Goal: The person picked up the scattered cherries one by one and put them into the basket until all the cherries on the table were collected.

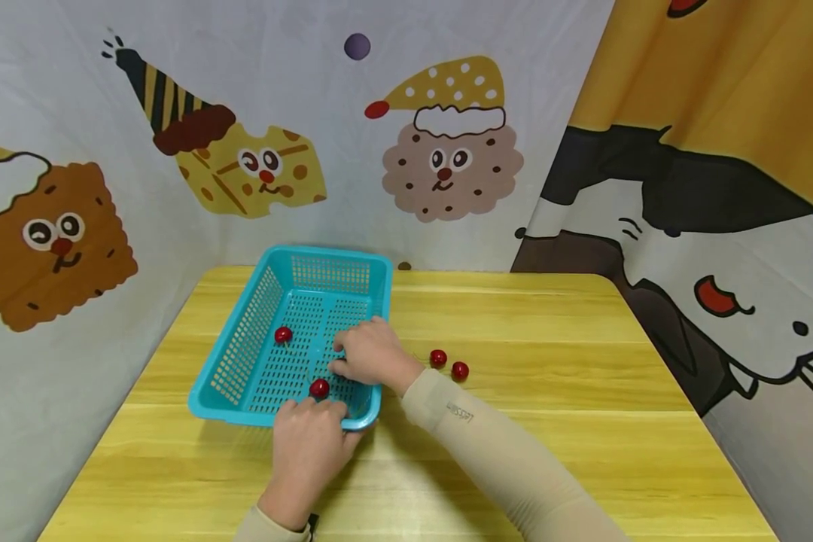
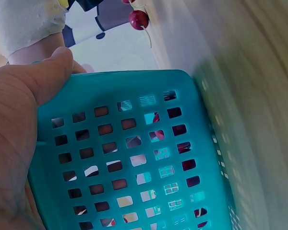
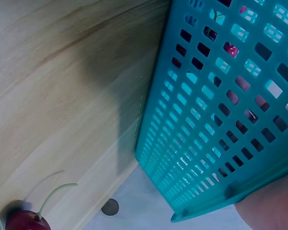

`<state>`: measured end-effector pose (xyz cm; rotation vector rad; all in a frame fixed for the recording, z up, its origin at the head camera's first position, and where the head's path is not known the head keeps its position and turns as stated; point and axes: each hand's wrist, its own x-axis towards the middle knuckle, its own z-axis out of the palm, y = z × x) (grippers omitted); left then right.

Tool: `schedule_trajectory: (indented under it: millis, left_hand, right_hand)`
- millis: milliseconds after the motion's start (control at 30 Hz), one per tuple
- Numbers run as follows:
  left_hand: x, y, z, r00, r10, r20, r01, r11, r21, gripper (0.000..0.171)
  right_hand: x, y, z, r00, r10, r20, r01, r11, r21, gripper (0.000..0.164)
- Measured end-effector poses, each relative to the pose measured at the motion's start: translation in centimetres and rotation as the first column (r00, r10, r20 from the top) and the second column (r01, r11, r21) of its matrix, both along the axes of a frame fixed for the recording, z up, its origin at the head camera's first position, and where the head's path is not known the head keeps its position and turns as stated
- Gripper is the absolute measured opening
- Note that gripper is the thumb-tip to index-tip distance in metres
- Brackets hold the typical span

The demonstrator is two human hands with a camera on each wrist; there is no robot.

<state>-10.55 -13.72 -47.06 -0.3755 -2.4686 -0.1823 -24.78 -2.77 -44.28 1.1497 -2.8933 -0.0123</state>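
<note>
A turquoise plastic basket (image 1: 206, 384) with perforated walls stands on the wooden table. At its near right corner my left hand (image 1: 310, 436) grips the rim, fingers over the edge and thumb on the outside. Over the right rim reaches my right hand (image 1: 373, 350), its loosely bent fingers inside the basket with a gap between thumb and forefinger and nothing seen between them. Just beyond the left fingers lies a red cherry (image 1: 319, 388) on the basket floor; another cherry (image 1: 283, 335) lies farther left. The basket wall hides the right fingers in the right wrist view.
Right of the basket, a stemmed cherry (image 1: 438, 358) and a second one (image 1: 460, 371) lie on the table (image 1: 549, 339), close beside the right forearm. A cartoon-printed cloth (image 1: 339, 150) hangs behind the table's far edge.
</note>
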Motion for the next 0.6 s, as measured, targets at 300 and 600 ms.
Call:
schedule_trajectory:
  millis: [300,600]
  left_hand:
    - [-0.04,0.37,0.13,1.0,-0.01,-0.007,0.01,1.0,-0.003,0.049]
    - [-0.02,0.08,-0.27,1.0,-0.003,0.021,0.003,1.0,-0.002,0.042]
  right_hand:
    - [0.05,0.47,-0.26,1.0,-0.016,0.002,0.016,1.0,0.001,0.04]
    - [0.13,0.66,-0.39,1.0,0.012,-0.011,-0.013,0.995,-0.101,0.036]
